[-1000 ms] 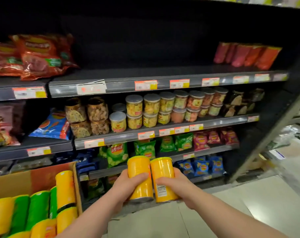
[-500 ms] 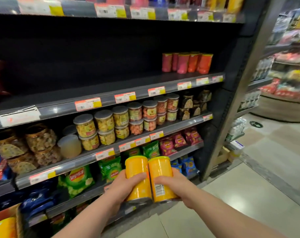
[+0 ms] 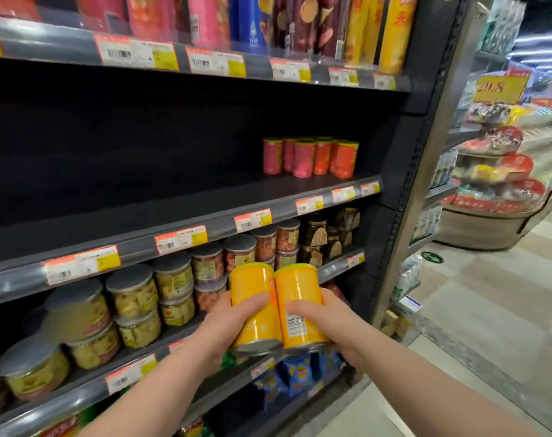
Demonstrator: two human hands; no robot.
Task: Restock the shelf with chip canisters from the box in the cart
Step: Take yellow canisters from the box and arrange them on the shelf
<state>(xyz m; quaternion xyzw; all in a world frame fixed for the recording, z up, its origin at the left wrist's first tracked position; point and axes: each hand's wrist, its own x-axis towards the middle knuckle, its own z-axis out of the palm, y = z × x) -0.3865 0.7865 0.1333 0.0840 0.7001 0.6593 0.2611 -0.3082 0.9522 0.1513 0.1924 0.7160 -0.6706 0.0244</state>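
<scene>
Chip canisters, two yellow ones, stand upright and side by side in my grip, touching along their sides: the left canister (image 3: 255, 305) in my left hand (image 3: 225, 326), the right canister (image 3: 300, 302) in my right hand (image 3: 330, 318). Each hand is clamped round its own can, thumb laid across the front, so neither hand is free. I hold the pair low, level with the jars (image 3: 132, 294) one tier down from the shelf (image 3: 186, 205) I want.

What the next move turns on, as I judge it, is that this shelf lies above and ahead of both hands. Its long left stretch is bare; only a small group of red canisters (image 3: 312, 157) stands near its right end, set back from the front edge. The long axis of my cans is already vertical, so they need no turning, only a lift over the price tags (image 3: 180, 239) on the front edge and a push inward. My right hand is nearer the red canisters, my left nearer the bare stretch, so I would set the right can down first beside the red ones, then the left one against it
</scene>
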